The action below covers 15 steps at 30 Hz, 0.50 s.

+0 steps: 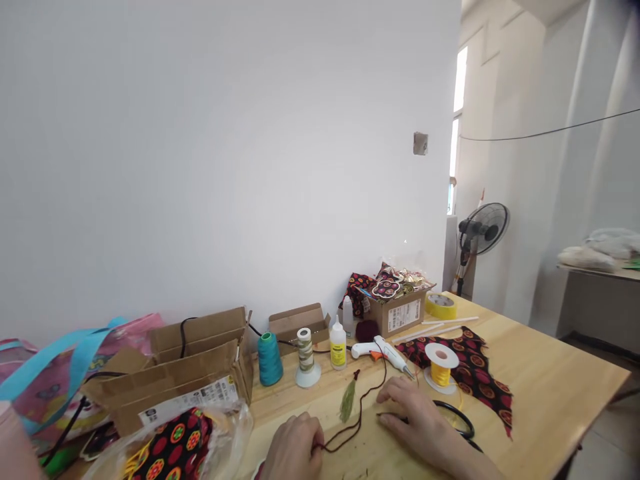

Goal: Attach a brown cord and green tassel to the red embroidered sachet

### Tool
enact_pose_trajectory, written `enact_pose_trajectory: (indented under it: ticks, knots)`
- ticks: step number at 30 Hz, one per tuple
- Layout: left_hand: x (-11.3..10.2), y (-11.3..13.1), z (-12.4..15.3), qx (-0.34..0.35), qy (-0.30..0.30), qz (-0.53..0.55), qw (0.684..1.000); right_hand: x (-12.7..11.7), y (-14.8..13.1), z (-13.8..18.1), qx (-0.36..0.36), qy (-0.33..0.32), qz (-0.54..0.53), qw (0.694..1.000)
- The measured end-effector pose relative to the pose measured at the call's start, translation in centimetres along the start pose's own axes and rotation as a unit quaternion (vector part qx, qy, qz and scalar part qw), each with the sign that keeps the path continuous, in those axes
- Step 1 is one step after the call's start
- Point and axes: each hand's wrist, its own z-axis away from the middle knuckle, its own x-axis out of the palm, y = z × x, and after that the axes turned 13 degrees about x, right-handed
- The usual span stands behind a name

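Observation:
My left hand (296,445) is closed at the front of the table, pinching a dark red cord (359,421). From those fingers the cord winds right and up toward the white glue gun (386,352). My right hand (414,412) rests low over the wood with thumb and fingers apart; a thin dark bit by the thumb is too small to name. Black loop handles, apparently of scissors (461,415), show beside the right wrist, the rest hidden. Between and beyond the hands lies a green tassel (348,400) with a dark red top.
Along the wall stand a cardboard box (190,380), teal thread cone (270,360), camouflage-coloured spool (305,353) and glue bottle (339,347). At right are a yellow-thread spool (441,367), patterned fabric (483,373), yellow tape (441,305) and a filled box (400,315). Bagged fabric (175,443) sits front left.

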Motion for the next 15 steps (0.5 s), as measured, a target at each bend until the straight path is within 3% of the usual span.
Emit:
enact_pose_trajectory:
  ticks: [3,8,10,11,15]
  knots:
    - [-0.4,-0.1,0.2,-0.008,-0.011,0.017,1.000,-0.6,0.6,1.5,0.017,0.002,-0.008,1.000]
    - [-0.9,0.4,0.2,-0.012,-0.018,0.035,0.999,1.2,-1.2,0.8,-0.063,-0.017,0.047,0.997]
    - [-1.0,0.5,0.3,-0.010,-0.019,0.035,0.999,2.2,-2.7,-0.8,-0.116,-0.071,0.148,0.980]
    - [-1.0,0.6,0.4,-0.009,-0.018,0.034,0.999,2.7,-3.6,-1.7,-0.156,-0.117,0.217,0.956]
    - [-1.0,0.5,0.6,-0.006,-0.015,0.047,0.999,4.1,-6.3,-5.2,-0.212,-0.189,0.264,0.922]
